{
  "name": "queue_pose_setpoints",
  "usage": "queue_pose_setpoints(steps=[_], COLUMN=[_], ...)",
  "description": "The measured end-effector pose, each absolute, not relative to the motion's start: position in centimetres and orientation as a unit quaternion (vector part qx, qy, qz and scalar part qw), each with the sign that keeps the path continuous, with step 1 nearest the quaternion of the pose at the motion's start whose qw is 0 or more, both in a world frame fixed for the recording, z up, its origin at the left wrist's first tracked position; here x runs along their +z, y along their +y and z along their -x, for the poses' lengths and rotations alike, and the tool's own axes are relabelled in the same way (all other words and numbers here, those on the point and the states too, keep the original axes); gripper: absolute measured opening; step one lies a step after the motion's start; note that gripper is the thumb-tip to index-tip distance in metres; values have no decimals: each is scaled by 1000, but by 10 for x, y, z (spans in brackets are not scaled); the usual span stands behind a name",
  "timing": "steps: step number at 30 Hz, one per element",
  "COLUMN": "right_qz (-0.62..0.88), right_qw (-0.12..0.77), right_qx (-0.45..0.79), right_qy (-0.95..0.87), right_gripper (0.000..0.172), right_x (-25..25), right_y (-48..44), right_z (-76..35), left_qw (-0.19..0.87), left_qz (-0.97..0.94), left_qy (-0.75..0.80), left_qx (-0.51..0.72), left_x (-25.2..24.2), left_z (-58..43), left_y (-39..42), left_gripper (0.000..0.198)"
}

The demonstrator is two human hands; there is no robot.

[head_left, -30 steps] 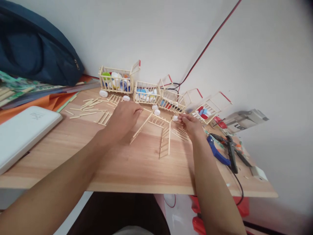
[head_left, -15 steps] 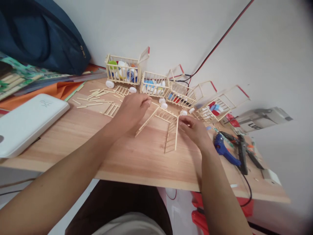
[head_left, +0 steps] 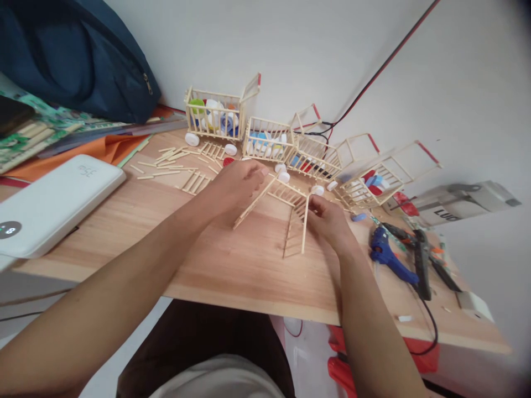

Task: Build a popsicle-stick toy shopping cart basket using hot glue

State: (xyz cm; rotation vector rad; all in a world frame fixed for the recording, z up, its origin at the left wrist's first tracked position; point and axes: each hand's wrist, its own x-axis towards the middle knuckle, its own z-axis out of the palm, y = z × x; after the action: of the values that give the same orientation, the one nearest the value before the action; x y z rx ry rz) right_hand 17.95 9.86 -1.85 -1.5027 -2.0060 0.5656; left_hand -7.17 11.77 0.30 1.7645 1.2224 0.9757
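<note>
Stick-ladder frame [head_left: 304, 232] is on the wooden table [head_left: 232, 265], between both hands. Left hand [head_left: 236, 185] has its fingers curled over the left panel's far end; grip unclear. Right hand [head_left: 329, 224] pinches the right panel's top rail, fingers narrow. That panel's long axis runs toward the person, just left of the right hand.

The wooden tabletop [head_left: 232, 271] butts against the wall. A row of four stick carts [head_left: 309, 157] stands along its rear edge. At centre lies a stick frame [head_left: 295, 232] of joined ladder panels, with white caps [head_left: 284, 177] just beside it. Loose sticks [head_left: 166, 166] and a small ladder panel [head_left: 194, 181] lie left of centre. A white power bank [head_left: 53, 204] lies at the left edge, with an orange sheet [head_left: 95, 155] behind it. A blue glue gun [head_left: 388, 257] and black cutters [head_left: 421, 262] lie at the right.
</note>
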Motion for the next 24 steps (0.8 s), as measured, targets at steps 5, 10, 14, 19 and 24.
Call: queue_pose_setpoints(steps=[5, 10, 14, 19, 24], right_qz=[554, 556, 557, 569, 580], right_qw=[286, 295, 299, 300, 304], right_qx=[209, 197, 179, 161, 151], right_qy=[-753, -752, -754, -748, -740], right_gripper=[9, 10, 10, 12, 13], right_x=[-21, -23, -24, -26, -27], right_y=[100, 100, 99, 98, 98], right_z=[-179, -176, -174, -172, -172], left_qw=[393, 361, 355, 344, 318], left_qz=[-706, -751, -764, -773, -782], left_qy=[465, 461, 448, 447, 466], left_qx=[361, 305, 300, 290, 265], left_x=[-1, 0, 0, -1, 5], left_z=[72, 70, 68, 61, 55], left_y=[120, 123, 125, 130, 131], left_gripper=[32, 40, 36, 29, 27])
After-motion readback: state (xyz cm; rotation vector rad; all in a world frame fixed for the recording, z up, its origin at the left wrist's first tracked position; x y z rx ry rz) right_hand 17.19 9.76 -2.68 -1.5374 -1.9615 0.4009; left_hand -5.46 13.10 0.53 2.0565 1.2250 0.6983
